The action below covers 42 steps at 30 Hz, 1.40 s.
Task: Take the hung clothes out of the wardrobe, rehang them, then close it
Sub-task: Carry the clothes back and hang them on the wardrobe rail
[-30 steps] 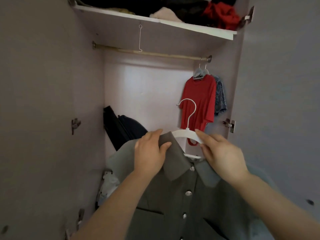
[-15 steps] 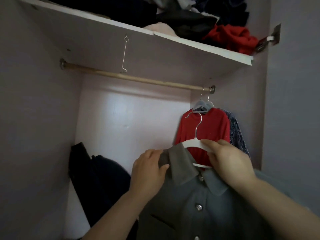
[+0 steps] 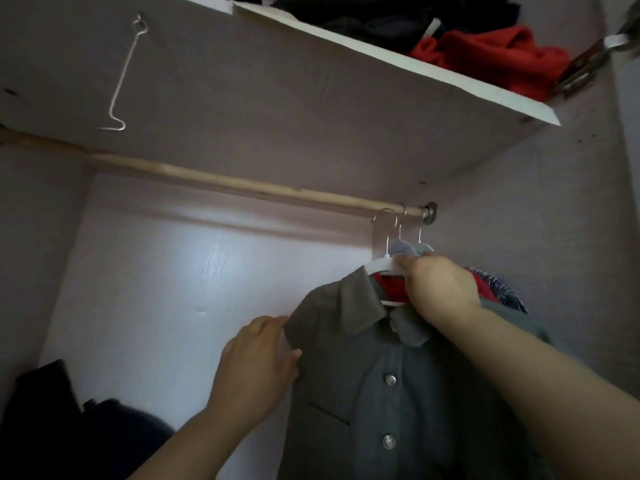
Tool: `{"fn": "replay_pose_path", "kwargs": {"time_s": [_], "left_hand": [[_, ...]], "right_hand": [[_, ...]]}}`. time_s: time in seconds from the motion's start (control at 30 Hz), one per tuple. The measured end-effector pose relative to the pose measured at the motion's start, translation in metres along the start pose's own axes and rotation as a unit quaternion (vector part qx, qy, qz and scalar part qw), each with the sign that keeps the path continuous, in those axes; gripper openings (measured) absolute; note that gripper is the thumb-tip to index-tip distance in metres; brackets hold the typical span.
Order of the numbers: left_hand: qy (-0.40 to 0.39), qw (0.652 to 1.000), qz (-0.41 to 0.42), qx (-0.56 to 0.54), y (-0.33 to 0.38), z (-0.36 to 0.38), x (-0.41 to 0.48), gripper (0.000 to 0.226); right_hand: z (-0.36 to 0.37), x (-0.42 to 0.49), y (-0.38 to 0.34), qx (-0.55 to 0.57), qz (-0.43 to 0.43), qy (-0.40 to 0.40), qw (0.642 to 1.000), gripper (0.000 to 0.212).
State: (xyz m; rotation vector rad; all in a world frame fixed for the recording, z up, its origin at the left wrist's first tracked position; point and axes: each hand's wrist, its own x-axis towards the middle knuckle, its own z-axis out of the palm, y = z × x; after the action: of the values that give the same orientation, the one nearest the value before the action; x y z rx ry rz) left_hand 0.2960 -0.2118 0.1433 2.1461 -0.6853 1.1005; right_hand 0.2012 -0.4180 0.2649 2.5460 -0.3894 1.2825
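**Grey shirt [image 3: 398,393] up at the rod**

Soft and light, likely to slip off the smooth white hanger [image 3: 379,264]; better held by the stiff hanger arm than by the cloth. Gripped there by the right hand [image 3: 440,289], just under the rod [image 3: 242,183] and in front of a hung red top [image 3: 391,289]; hook seating unclear. Pinched at one shoulder by the left hand [image 3: 256,362], steadying the drape

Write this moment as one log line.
phase: rehanging | right hand: grips hanger | left hand: on grey shirt shoulder | hook: at rod
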Motion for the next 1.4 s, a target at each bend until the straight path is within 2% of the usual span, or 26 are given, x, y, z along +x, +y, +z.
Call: {"fn": "replay_pose_path", "kwargs": {"time_s": [0.07, 0.27, 0.53, 0.9, 1.1, 1.27, 1.4], "left_hand": [[0.005, 1.0, -0.007, 0.017, -0.005, 0.011, 0.017, 0.056], [0.023, 0.999, 0.006, 0.041, -0.018, 0.038, 0.05, 0.057], [0.017, 0.998, 0.014, 0.055, -0.032, 0.061, 0.067, 0.059], [0.014, 0.999, 0.003, 0.033, -0.031, 0.063, 0.055, 0.057], [0.0, 1.0, -0.008, 0.024, -0.031, 0.042, 0.039, 0.056], [-0.018, 1.0, 0.0, 0.007, -0.03, 0.019, 0.011, 0.055], [-0.055, 0.998, -0.01, 0.011, -0.031, 0.001, -0.025, 0.054]], "right_hand": [[0.006, 0.026, 0.001, 0.004, 0.025, -0.018, 1.0, 0.035], [0.026, 0.085, 0.004, 0.002, 0.071, 0.034, 0.997, 0.034], [0.053, 0.116, -0.014, -0.016, 0.091, -0.005, 0.996, 0.025], [0.059, 0.102, -0.028, -0.062, 0.059, 0.015, 0.996, 0.019], [0.055, 0.086, -0.026, -0.064, 0.065, -0.016, 0.996, 0.031], [0.06, 0.037, -0.042, -0.086, -0.004, 0.018, 0.996, 0.046], [0.061, -0.027, -0.061, -0.05, -0.052, -0.008, 0.997, 0.046]]}}
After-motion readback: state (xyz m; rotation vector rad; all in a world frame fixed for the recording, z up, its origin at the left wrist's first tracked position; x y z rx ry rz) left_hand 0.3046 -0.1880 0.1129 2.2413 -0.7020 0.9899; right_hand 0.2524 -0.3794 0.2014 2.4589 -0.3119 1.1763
